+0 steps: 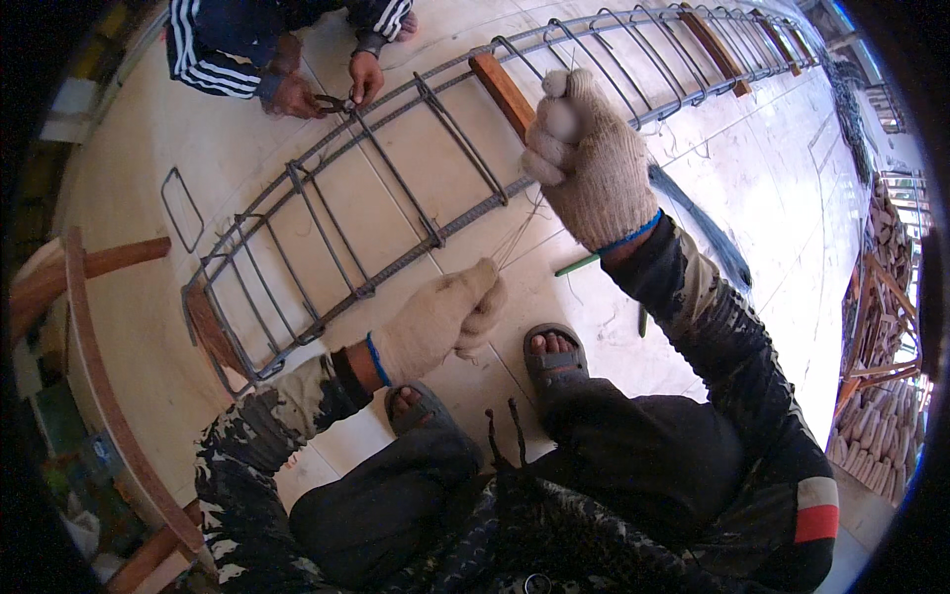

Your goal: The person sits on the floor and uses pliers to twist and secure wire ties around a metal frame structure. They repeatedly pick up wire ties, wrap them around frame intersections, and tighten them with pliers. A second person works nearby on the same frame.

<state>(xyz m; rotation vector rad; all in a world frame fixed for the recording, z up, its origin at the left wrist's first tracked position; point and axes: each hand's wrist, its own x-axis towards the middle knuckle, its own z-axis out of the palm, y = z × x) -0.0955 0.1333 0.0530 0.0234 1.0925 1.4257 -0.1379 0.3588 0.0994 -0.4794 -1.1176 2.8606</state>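
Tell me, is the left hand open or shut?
Shut: the left hand's gloved fingers are curled in, with thin wires sticking out toward the metal frame.

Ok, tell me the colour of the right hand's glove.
The right glove is pale beige, seen best in the head view.

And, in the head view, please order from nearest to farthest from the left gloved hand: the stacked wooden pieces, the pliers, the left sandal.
1. Left sandal, just below the left gloved hand.
2. Pliers, in the co-worker's hands, upper left.
3. Stacked wooden pieces, far right edge.
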